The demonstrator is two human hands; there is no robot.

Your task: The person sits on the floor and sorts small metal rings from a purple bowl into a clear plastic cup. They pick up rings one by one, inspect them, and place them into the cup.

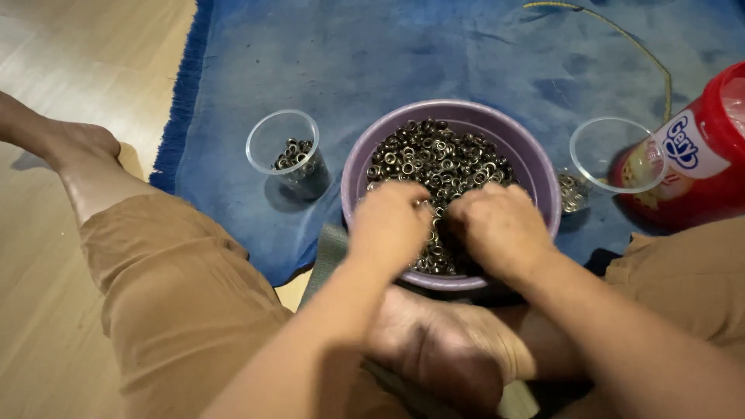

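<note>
A purple plastic bowl (pixel 535 167) sits on a blue mat in front of my crossed legs, filled with many small dark metal rings (pixel 438 159). Both hands are down in the near side of the bowl, resting on the rings. My left hand (pixel 390 223) has its fingers curled into the pile. Close beside it, my right hand (pixel 500 225) is curled the same way. What the fingertips pinch is hidden under the hands.
A clear plastic cup (pixel 281 141) with a few rings stands left of the bowl. Another clear cup (pixel 617 155) with some rings stands on the right, next to a red plastic jar (pixel 710 155). The blue mat (pixel 372 54) lies on a wooden floor (pixel 85 62). A thin yellow cord (pixel 621 35) lies on the mat behind.
</note>
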